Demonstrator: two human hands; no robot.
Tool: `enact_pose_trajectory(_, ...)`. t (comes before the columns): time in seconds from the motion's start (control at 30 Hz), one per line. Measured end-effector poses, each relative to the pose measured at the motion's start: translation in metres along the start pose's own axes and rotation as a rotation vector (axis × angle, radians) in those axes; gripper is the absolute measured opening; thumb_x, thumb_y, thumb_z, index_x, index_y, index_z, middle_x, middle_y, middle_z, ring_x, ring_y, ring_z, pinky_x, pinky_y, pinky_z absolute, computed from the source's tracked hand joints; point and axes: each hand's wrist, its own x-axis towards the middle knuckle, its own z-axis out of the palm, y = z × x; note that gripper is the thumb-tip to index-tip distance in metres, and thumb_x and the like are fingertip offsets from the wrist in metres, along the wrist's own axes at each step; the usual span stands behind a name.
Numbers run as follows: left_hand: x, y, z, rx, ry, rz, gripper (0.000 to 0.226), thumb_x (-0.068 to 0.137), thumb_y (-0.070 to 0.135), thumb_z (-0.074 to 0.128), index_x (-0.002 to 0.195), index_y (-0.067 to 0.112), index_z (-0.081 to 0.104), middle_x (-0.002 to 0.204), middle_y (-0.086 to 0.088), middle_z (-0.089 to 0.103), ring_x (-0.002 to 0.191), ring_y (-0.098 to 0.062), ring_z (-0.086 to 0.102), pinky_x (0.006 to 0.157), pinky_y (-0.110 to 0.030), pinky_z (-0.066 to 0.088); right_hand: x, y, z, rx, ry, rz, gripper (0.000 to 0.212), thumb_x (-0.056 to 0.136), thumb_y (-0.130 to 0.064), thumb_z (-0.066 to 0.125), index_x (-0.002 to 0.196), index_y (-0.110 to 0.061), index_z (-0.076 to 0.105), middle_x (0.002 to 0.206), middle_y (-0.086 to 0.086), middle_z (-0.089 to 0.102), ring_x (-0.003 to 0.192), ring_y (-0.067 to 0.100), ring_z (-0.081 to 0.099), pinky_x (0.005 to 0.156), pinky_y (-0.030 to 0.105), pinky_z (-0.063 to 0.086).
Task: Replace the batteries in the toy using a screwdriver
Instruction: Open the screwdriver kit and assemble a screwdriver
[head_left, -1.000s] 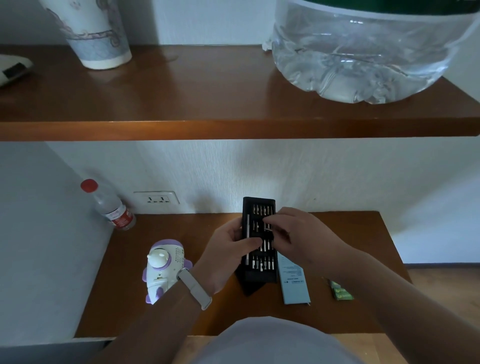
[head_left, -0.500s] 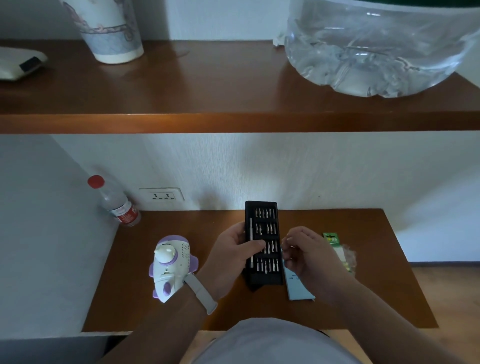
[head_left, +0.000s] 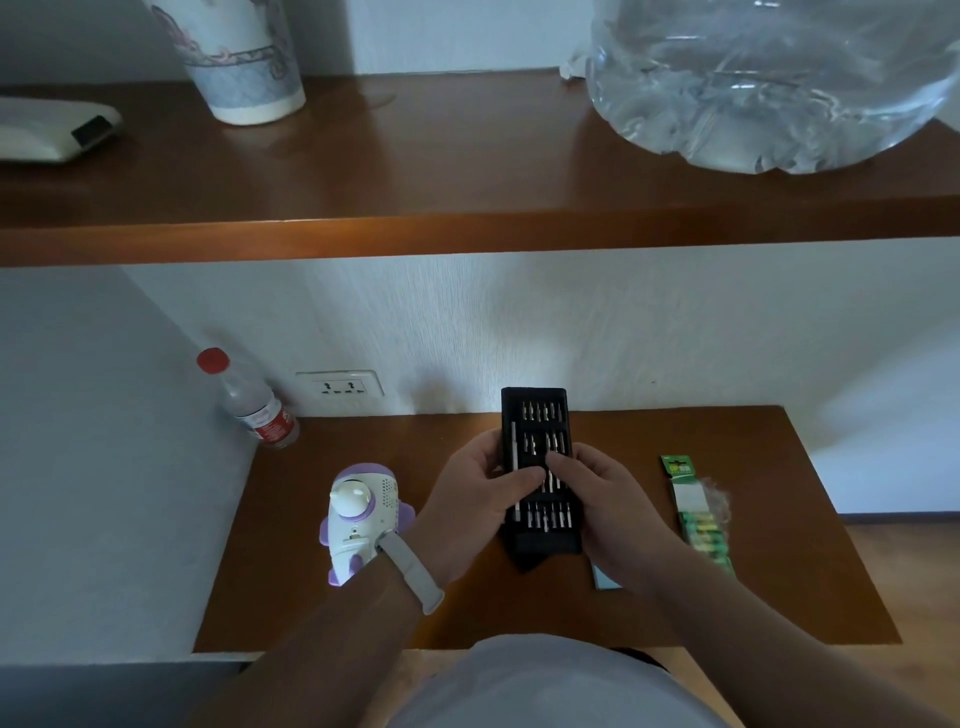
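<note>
Both hands meet at the middle of the desk (head_left: 779, 582) on a black bit case (head_left: 540, 415), open side up, long axis running near to far, its far end showing against the wall. Left hand (head_left: 483, 499) grips the case's left edge, fingers curled round the side, thumb laid across the tray. Right hand (head_left: 608, 509) grips the right edge the same way, thumb tip resting on the middle rows of bits; whether it pinches a bit I cannot tell. A slim silver driver rod (head_left: 514, 447) lies in the slot along the tray's left side, partly under the left thumb. Pale wristband (head_left: 410, 571) on the left wrist. The toy (head_left: 358, 514), white and purple, lies on the desk just left of the left hand, apart from it. Green battery pack (head_left: 696, 504) lies flat to the right, well apart from the right hand. A light blue sleeve (head_left: 608, 577) shows from under the right wrist. Far left corner: a red-capped bottle (head_left: 249, 405) beside a wall socket (head_left: 340, 387). The upper shelf (head_left: 467, 171) carries a patterned cup (head_left: 244, 57), a large clear water jug (head_left: 769, 78) and a white device (head_left: 52, 130).
</note>
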Motion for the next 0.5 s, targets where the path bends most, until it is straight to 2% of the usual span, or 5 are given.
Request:
enact_pose_trajectory(0.13, 0.001, 0.002, -0.007, -0.019, 0.085, 0.017, 0.055, 0.090, 0.005, 0.069, 0.135, 0.027, 0.046, 0.106, -0.009, 0.070, 0.096, -0.025, 0.073, 0.078, -0.041, 0.061, -0.001, -0.002, 0.002, -0.050, 0.025, -0.041, 0.021, 0.096, -0.018, 0.057, 0.110, -0.003, 0.064, 0.109, 0.024, 0.069, 0.100, 0.041, 0.068, 0.092, 0.058, 0.053)
enact_pose_trajectory(0.23, 0.002, 0.007, -0.016, 0.010, 0.116, 0.061, 0.047, 0.092, 0.007, 0.066, 0.129, 0.029, 0.047, 0.105, -0.011, 0.070, 0.088, -0.027, 0.073, 0.075, -0.044, 0.061, 0.000, -0.004, 0.003, -0.118, 0.041, -0.069, 0.016, 0.096, -0.016, 0.057, 0.103, -0.005, 0.066, 0.106, 0.026, 0.069, 0.094, 0.041, 0.068, 0.090, 0.059, 0.051)
enact_pose_trajectory(0.4, 0.008, 0.011, -0.026, 0.328, 0.095, 0.130, 0.024, 0.094, 0.017, 0.065, 0.111, 0.032, 0.058, 0.099, -0.002, 0.068, 0.078, -0.015, 0.070, 0.069, -0.030, 0.057, 0.001, -0.005, 0.003, -0.248, 0.049, -0.121, 0.012, 0.094, -0.017, 0.061, 0.096, -0.006, 0.067, 0.098, 0.024, 0.071, 0.095, 0.044, 0.068, 0.087, 0.062, 0.053)
enact_pose_trajectory(0.5, 0.011, 0.008, -0.029, 0.479, 0.105, 0.184, 0.021, 0.094, 0.022, 0.065, 0.109, 0.034, 0.057, 0.095, 0.003, 0.065, 0.079, -0.014, 0.067, 0.069, -0.029, 0.054, 0.002, -0.004, 0.002, -0.305, 0.062, -0.141, 0.012, 0.094, -0.017, 0.062, 0.091, -0.006, 0.066, 0.093, 0.021, 0.072, 0.090, 0.041, 0.070, 0.083, 0.060, 0.055)
